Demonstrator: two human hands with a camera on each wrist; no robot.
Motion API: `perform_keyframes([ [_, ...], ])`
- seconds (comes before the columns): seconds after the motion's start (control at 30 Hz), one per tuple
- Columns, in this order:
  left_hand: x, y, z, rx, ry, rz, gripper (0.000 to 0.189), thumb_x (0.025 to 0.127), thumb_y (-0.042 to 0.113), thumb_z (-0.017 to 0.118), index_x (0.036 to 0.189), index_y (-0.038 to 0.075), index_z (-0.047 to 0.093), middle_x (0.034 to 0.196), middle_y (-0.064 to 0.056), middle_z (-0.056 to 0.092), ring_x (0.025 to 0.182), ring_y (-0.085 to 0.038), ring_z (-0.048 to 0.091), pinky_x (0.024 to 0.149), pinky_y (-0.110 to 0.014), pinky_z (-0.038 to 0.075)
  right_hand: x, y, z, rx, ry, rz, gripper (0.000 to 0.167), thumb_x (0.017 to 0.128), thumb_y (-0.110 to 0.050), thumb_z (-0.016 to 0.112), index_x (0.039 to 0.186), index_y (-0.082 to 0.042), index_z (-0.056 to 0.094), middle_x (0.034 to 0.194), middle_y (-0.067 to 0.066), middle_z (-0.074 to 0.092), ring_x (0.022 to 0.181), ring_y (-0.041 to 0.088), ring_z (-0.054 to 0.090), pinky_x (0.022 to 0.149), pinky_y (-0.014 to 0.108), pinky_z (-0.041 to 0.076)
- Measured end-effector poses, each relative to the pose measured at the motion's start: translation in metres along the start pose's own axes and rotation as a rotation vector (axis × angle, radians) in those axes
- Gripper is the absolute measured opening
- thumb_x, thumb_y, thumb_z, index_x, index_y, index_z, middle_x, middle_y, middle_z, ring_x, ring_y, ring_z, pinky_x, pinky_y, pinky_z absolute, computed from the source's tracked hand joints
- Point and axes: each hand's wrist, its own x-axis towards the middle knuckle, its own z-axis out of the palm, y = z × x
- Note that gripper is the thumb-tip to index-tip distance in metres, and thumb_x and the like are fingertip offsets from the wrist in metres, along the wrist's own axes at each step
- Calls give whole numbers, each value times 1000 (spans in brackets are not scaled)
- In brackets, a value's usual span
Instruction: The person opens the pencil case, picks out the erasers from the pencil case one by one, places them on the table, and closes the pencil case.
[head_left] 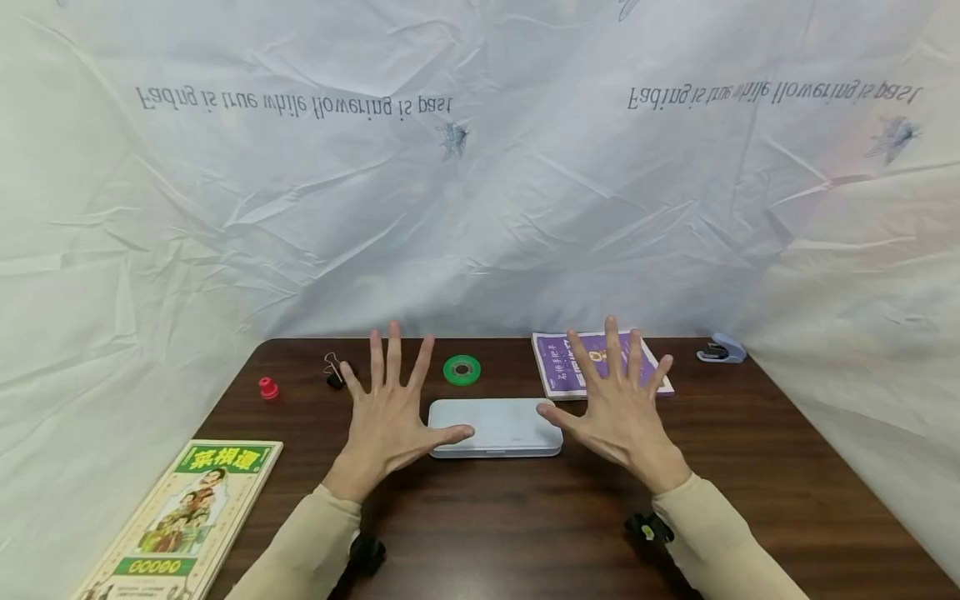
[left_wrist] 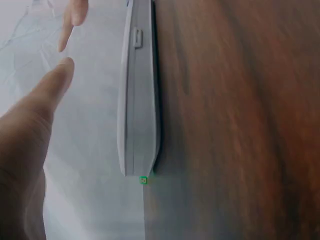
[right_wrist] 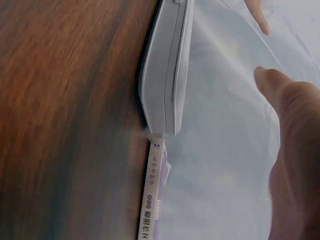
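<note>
Both hands are held up with their fingers spread and hold nothing. My left hand [head_left: 388,425] is in front of the left end of a pale grey flat case [head_left: 498,429], its thumb overlapping the case in the head view. Over the other end reaches the thumb of my right hand [head_left: 618,417], whose fingers cover part of a purple book [head_left: 558,367]. In the left wrist view the case [left_wrist: 142,100] shows its side with a small latch, apart from the thumb. The right wrist view has the case [right_wrist: 165,75] with the book's spine [right_wrist: 152,190] beyond it.
A green tape roll [head_left: 452,372] lies behind the case. To the left are a black binder clip [head_left: 334,381], a red cone-shaped piece [head_left: 268,388] and an illustrated book [head_left: 180,517]. A light blue stapler [head_left: 726,349] sits at the back right. White sheeting [head_left: 480,208] surrounds the dark table [head_left: 517,533].
</note>
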Motion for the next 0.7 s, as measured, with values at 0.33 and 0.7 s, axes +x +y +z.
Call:
perform_keyframes([
  [0.33,2,2,-3,-617,69,97,123,89,64,85,180,41,5,187,1,-5,169,-43,24,119,-79,43,7,12,5,646,116,-162,101,99,-21,85,179,-16,25,174,18,35,156,44,44,125,61,46],
  [0.7,-5,-28,35,-877,-74,128,86,97,37,88,170,24,44,171,-14,46,156,-38,50,126,-62,46,-8,28,34,1003,-83,-176,74,101,1,79,166,5,44,164,28,48,141,37,57,113,25,55],
])
